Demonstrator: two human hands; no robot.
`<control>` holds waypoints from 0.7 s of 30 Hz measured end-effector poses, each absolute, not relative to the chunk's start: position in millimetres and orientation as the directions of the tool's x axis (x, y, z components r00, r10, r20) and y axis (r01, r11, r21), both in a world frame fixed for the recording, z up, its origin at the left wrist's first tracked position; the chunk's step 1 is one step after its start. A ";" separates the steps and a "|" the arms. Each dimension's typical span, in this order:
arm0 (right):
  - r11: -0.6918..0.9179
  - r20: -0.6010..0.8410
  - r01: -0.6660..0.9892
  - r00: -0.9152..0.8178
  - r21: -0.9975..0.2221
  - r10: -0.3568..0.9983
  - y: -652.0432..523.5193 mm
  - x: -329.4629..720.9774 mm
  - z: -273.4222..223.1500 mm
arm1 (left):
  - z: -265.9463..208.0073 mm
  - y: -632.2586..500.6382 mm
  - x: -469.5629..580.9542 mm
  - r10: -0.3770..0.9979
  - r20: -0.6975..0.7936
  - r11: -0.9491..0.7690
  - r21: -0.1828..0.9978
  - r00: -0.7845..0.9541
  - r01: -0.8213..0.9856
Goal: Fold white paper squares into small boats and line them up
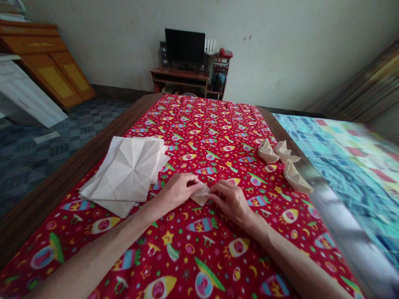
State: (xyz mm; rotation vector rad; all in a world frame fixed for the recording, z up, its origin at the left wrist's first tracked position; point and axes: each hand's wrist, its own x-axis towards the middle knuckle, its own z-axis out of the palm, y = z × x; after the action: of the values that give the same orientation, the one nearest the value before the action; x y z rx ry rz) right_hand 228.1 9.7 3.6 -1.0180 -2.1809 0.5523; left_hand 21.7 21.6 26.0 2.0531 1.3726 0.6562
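Note:
Between my two hands, low over the red patterned cloth, is a small piece of folded paper [201, 197]. My left hand [178, 189] pinches its left side between thumb and fingers. At its right corner, my right hand [230, 199] grips it with thumb and forefinger. My fingers cover parts of the paper's edges. Left of my left hand lies a stack of creased white paper sheets [131, 170], the top ones marked with radiating folds. Over on the right sit three folded paper boats [268, 151], close to one another and apart from my right hand.
The red cloth [199, 249] covers a dark wooden table [93, 155]. Beyond its far end stands a desk [181, 74] with a monitor [185, 45] and speakers. A bed with a blue patchwork cover [336, 166] adjoins the right side. Orange cabinets [52, 66] stand at left.

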 end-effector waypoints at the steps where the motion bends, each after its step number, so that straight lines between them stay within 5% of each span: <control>1: 0.590 0.391 0.502 -0.450 -0.632 0.802 9.6 228.1 5.7 | 25.6 21.0 22.7 0.933 0.109 -0.314 0.715 0.344 0.624; 9: 0.502 0.332 0.412 -0.418 -0.760 0.846 7.2 223.0 22.4 | 30.1 12.4 31.0 0.862 0.356 -0.504 0.672 0.360 0.542; 21: 0.261 0.246 0.360 -0.087 -0.896 0.965 20.4 234.4 17.0 | 40.8 26.2 8.9 0.863 0.449 -0.489 0.628 0.232 0.606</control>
State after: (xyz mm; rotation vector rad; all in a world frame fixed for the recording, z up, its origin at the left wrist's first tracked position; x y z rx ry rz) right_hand 234.4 20.4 17.0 -1.2503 -1.6220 0.8358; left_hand 8.9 26.2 40.8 2.1895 1.3637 1.1235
